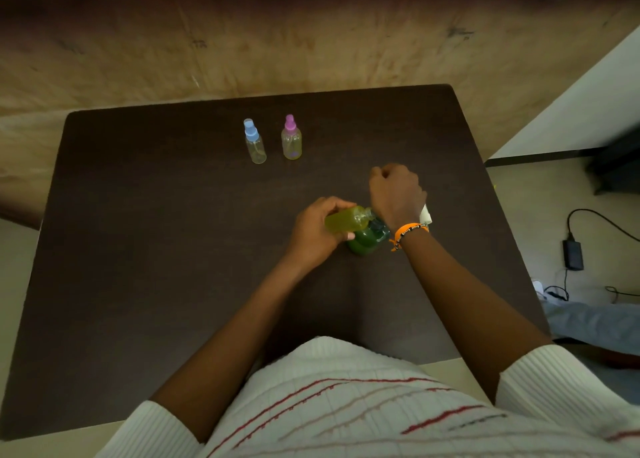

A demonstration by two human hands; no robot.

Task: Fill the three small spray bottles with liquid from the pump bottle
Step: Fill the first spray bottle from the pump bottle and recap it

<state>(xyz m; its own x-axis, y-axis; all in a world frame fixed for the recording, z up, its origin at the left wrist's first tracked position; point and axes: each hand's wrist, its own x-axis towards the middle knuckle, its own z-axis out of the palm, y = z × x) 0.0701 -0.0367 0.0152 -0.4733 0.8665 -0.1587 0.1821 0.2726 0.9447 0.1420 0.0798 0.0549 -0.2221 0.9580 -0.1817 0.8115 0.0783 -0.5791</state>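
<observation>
**Head view: container status during filling**

I see the left hand point(317, 231) gripping a small clear plastic spray bottle with no cap point(346, 221), tilted almost on its side and filled with yellow-green liquid. Its open neck points right and lies against the top of the dark green plastic pump bottle point(363, 241), which stands on the dark brown rectangular table point(138, 250) near the middle.

The right hand point(396, 194) is above and just behind the pump bottle, fingers curled under; I cannot tell what, if anything, they hold. An orange beaded wristband point(407, 232) circles that wrist. A small white object point(426, 213) shows at the wrist's right edge; it is too hidden to identify.

Two more small clear plastic spray bottles stand upright, side by side, well apart from the hands at the far part of the table: one with a blue spray cap point(254, 142), one with a pink spray cap point(291, 139). Both appear nearly empty.
</observation>
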